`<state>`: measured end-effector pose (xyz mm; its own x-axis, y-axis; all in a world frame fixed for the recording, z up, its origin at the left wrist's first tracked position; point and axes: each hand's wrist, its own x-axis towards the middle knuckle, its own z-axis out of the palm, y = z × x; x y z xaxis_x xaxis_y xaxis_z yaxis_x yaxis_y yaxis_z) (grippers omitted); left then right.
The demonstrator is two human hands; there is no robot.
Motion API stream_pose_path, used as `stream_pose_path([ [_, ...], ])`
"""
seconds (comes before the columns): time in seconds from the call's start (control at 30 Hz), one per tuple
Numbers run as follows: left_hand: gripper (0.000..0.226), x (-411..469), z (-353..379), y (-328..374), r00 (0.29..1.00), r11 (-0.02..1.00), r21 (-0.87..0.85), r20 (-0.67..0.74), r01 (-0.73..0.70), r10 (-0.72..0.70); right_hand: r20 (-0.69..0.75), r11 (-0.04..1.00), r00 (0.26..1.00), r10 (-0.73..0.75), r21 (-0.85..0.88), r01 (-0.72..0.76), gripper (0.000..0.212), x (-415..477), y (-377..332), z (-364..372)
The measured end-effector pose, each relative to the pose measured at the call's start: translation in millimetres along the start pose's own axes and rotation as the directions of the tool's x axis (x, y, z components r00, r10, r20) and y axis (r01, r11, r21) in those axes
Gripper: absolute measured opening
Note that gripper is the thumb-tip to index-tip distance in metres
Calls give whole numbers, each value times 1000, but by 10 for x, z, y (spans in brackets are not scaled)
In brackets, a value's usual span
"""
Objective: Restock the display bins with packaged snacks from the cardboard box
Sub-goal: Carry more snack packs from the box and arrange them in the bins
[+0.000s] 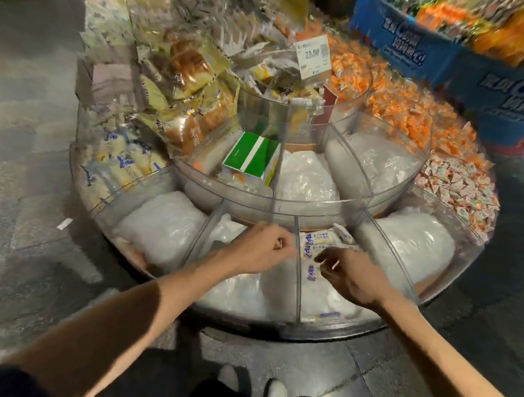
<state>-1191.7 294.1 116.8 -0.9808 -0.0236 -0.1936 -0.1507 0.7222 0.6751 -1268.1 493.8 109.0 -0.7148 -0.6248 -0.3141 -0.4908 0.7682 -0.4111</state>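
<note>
Two hands: left hand point(261, 249) and right hand point(353, 277), both curled; any hold cannot be told.
Snack packets point(318, 244): front compartment point(354, 318), right of divider point(296, 281), just beyond right hand, long axis running away.
Nearer: right hand.

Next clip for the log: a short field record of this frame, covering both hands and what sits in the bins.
left hand: fingers curled, at the clear divider; hold unclear
right hand: fingers curled over blue-print packets; hold unclear
near compartments: white plastic bags
upper tier: green box
far side: orange packets
image: motion-blurred
</note>
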Motion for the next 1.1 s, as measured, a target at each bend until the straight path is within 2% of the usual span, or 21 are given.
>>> stream_pose_path([
  [0.1, 30, -776, -628, -195, 968, 986, 51, -201, 160, -147, -71, 961, 963, -260, 75, 265, 18, -43, -804, 9],
  [0.17, 24, -1414, -926, -363, 905, 944, 114, -340, 309, -255, -61, 885, 897, -439, 143, 443, 16, -49, -1360, 132],
  [0.23, 15, -2267, -1096, -506, 807, 892, 80, -468, 445, -360, 42, 760, 773, -632, 227, 609, 19, -105, -1994, 407],
  [0.3, 14, -3007, -1126, -667, 708, 815, 48, -526, 578, -471, 82, 658, 672, -736, 317, 683, 30, -205, -2470, 689],
  [0.33, 19, -3471, -1081, -751, 613, 752, -7, -575, 659, -542, 114, 611, 613, -782, 339, 716, 35, -304, -2771, 894],
  [0.4, 27, -4289, -919, -912, 395, 646, -185, -657, 741, -642, 186, 554, 523, -832, 336, 762, 28, -481, -3304, 1373],
  [0.47, 23, -5010, -646, -1034, 171, 498, -364, -647, 787, -743, 262, 490, 417, -871, 380, 785, 23, -702, -3807, 1900],
  [0.5, 21, -5326, -497, -1089, 77, 414, -435, -610, 800, -789, 291, 434, 343, -893, 356, 828, 29, -821, -4048, 2159],
  [0.57, 21, -5895, -215, -1241, -68, 295, -545, -549, 785, -833, 421, 361, 202, -884, 342, 867, 30, -1090, -4539, 2577],
  [0.63, 19, -6402, 5, -1490, -173, 220, -648, -486, 730, -857, 496, 293, 92, -863, 346, 891, 31, -1320, -4969, 2895],
  [0.7, 14, -6843, 133, -1784, -248, 168, -723, -432, 670, -867, 516, 244, 37, -856, 339, 909, 31, -1502, -5362, 3254],
  [0.77, 13, -7279, 242, -2135, -311, 131, -771, -398, 624, -863, 540, 249, 38, -841, 324, 913, 18, -1684, -5758, 3671],
  [0.9, 10, -8075, 438, -2890, -412, 15, -850, -271, 527, -870, 670, 221, -44, -742, 306, 926, 27, -2005, -6605, 4584],
  [1.0, 10, -8522, 495, -3392, -431, -52, -876, -183, 480, -884, 718, 274, 1, -696, 265, 925, 16, -2145, -7191, 5111],
  [1.1, 10, -8840, 482, -3793, -443, -122, -910, -73, 396, -894, 721, 229, -24, -693, 251, 940, 24, -2201, -7654, 5545],
])
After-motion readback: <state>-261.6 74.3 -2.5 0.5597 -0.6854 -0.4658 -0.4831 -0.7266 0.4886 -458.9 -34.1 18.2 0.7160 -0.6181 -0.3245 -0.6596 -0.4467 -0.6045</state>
